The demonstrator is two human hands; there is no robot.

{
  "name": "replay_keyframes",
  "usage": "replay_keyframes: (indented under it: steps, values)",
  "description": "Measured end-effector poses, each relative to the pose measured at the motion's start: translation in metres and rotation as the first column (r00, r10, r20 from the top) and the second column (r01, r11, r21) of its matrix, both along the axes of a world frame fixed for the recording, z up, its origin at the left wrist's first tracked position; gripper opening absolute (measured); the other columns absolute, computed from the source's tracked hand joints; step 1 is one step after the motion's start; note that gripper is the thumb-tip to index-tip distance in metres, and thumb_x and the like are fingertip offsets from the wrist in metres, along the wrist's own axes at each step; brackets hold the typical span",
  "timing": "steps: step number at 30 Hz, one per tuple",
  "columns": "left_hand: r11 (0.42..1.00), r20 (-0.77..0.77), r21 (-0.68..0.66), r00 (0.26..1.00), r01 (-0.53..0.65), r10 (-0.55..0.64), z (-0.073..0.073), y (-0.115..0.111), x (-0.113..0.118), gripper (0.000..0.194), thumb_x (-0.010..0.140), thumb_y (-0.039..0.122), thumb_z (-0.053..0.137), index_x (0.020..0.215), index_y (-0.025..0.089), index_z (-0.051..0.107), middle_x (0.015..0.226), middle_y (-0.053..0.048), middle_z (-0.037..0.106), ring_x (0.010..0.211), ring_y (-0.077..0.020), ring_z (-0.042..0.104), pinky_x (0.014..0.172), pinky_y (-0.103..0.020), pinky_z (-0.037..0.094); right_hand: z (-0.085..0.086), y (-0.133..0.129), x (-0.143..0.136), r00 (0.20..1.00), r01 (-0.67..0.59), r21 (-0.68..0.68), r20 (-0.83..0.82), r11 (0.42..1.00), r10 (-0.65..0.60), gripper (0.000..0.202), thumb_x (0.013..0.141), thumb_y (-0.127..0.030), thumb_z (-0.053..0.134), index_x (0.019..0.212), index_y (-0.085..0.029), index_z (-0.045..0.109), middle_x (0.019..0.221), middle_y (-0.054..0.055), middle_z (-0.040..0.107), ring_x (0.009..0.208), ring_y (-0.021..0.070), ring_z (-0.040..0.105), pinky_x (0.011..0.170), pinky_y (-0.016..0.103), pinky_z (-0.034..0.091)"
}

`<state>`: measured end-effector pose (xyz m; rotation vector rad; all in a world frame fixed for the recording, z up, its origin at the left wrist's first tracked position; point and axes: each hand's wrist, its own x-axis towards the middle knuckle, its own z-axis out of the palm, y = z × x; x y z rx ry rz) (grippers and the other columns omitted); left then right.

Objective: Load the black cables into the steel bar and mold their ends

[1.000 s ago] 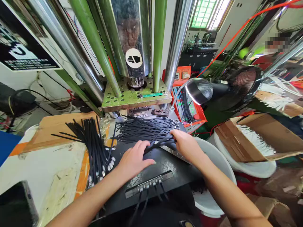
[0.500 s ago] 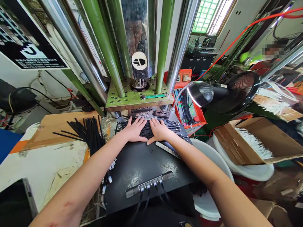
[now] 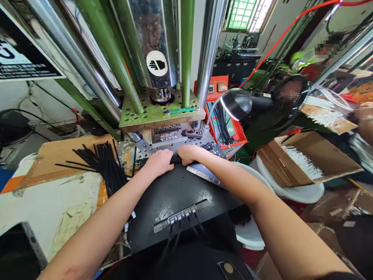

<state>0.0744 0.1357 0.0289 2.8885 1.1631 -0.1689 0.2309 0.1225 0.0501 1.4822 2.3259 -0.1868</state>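
Observation:
My left hand [image 3: 159, 161] and my right hand [image 3: 187, 154] are side by side at the far part of the black work surface [image 3: 175, 186]. Both have their fingers curled round a bundle of thin black cables [image 3: 210, 147], whose light-tipped ends stick out past the right hand. Much of the bundle is hidden by the hands. Near my right wrist lies a slotted metal strip [image 3: 201, 175]. Closer to my body, a second metal strip [image 3: 163, 225] has several black cables with white connectors set in its slots.
Beyond my hands stands a press with a green plate [image 3: 131, 120], a wrench [image 3: 182, 111] lying on it, and a die [image 3: 167, 132] below. More black cables [image 3: 107, 165] are piled at left. A lamp [image 3: 237, 104], a fan and a cardboard box [image 3: 335, 167] are at right.
My hands were spread flat over the cables; now their fingers are curled round them and the cables are drawn together. The whole view has shifted slightly.

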Motion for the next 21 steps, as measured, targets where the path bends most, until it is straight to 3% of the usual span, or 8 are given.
replay_keyframes:
  steps: [5, 8, 11, 14, 16, 17, 19, 21]
  values:
    - [0.979, 0.039, 0.206, 0.999, -0.003, -0.005, -0.012, -0.024, -0.006, 0.027, 0.086, 0.029, 0.051, 0.108, 0.014, 0.060, 0.103, -0.013, 0.063, 0.100, -0.0294, 0.060, 0.080, -0.038, 0.050, -0.004, -0.017, -0.002, 0.998, -0.008, 0.131, -0.061, 0.991, 0.016, 0.033, 0.081, -0.014, 0.058, 0.113, -0.006, 0.059, 0.111, 0.020, 0.066, 0.102, 0.0284, 0.065, 0.086, 0.036, 0.052]
    - [0.956, 0.142, 0.293, 0.988, 0.014, -0.058, -0.009, -0.030, -0.011, 0.036, 0.088, 0.028, 0.052, 0.120, 0.013, 0.056, 0.112, -0.016, 0.062, 0.108, -0.0315, 0.058, 0.091, -0.042, 0.047, 0.004, -0.032, 0.008, 0.995, 0.050, 0.216, -0.095, 0.975, -0.029, 0.031, 0.086, -0.011, 0.047, 0.116, -0.007, 0.054, 0.110, 0.019, 0.066, 0.101, 0.0280, 0.065, 0.085, 0.038, 0.052]
    - [0.896, 0.341, 0.445, 0.924, 0.005, -0.175, 0.001, -0.035, -0.014, 0.060, 0.087, 0.033, 0.056, 0.141, 0.014, 0.037, 0.139, -0.021, 0.045, 0.133, -0.0370, 0.038, 0.109, -0.056, 0.028, 0.025, -0.062, 0.043, 0.984, 0.163, 0.293, -0.116, 0.942, -0.134, 0.032, 0.085, -0.010, 0.046, 0.116, -0.008, 0.050, 0.109, 0.018, 0.065, 0.097, 0.0292, 0.066, 0.079, 0.039, 0.053]
    - [0.854, 0.475, 0.520, 0.820, 0.032, -0.320, 0.003, -0.039, -0.010, 0.082, 0.084, 0.039, 0.061, 0.150, 0.019, 0.016, 0.155, -0.022, 0.017, 0.143, -0.0383, 0.015, 0.113, -0.059, 0.018, 0.053, -0.126, 0.106, 0.931, 0.364, 0.352, -0.155, 0.863, -0.330, 0.030, 0.079, -0.013, 0.051, 0.110, -0.013, 0.051, 0.106, 0.015, 0.066, 0.093, 0.0285, 0.066, 0.074, 0.036, 0.052]
    - [0.873, 0.459, 0.450, 0.790, 0.188, -0.407, -0.004, -0.043, 0.002, 0.080, 0.087, 0.038, 0.057, 0.151, 0.020, 0.011, 0.158, -0.019, 0.008, 0.145, -0.0337, 0.014, 0.113, -0.051, 0.025, 0.067, -0.190, 0.152, 0.834, 0.547, 0.370, -0.171, 0.751, -0.524, 0.033, 0.076, -0.016, 0.056, 0.109, -0.015, 0.052, 0.104, 0.013, 0.067, 0.092, 0.0284, 0.065, 0.074, 0.034, 0.050]
    - [0.879, 0.423, 0.388, 0.793, 0.278, -0.438, -0.009, -0.044, 0.012, 0.074, 0.090, 0.037, 0.052, 0.150, 0.021, 0.012, 0.158, -0.017, 0.008, 0.145, -0.0311, 0.016, 0.113, -0.048, 0.027, 0.070, -0.227, 0.175, 0.755, 0.643, 0.384, -0.168, 0.663, -0.634, 0.034, 0.074, -0.018, 0.058, 0.108, -0.015, 0.053, 0.102, 0.013, 0.067, 0.091, 0.0289, 0.065, 0.074, 0.033, 0.049]
    - [0.868, 0.329, 0.282, 0.808, 0.409, -0.488, -0.023, -0.047, 0.034, 0.057, 0.095, 0.034, 0.041, 0.147, 0.020, 0.023, 0.156, -0.014, 0.023, 0.142, -0.0289, 0.025, 0.112, -0.049, 0.027, 0.069, -0.304, 0.211, 0.535, 0.806, 0.404, -0.180, 0.433, -0.826, 0.039, 0.073, -0.021, 0.060, 0.110, -0.012, 0.054, 0.101, 0.015, 0.067, 0.091, 0.0295, 0.064, 0.074, 0.032, 0.048]
    - [0.854, 0.270, 0.252, 0.814, 0.456, -0.514, -0.034, -0.048, 0.055, 0.042, 0.097, 0.034, 0.030, 0.134, 0.020, 0.044, 0.140, -0.012, 0.050, 0.131, -0.0288, 0.043, 0.109, -0.055, 0.028, 0.054, -0.380, 0.234, 0.219, 0.921, 0.368, -0.206, 0.132, -0.954, 0.046, 0.073, -0.024, 0.062, 0.116, -0.010, 0.053, 0.103, 0.016, 0.067, 0.093, 0.0288, 0.064, 0.076, 0.031, 0.047]
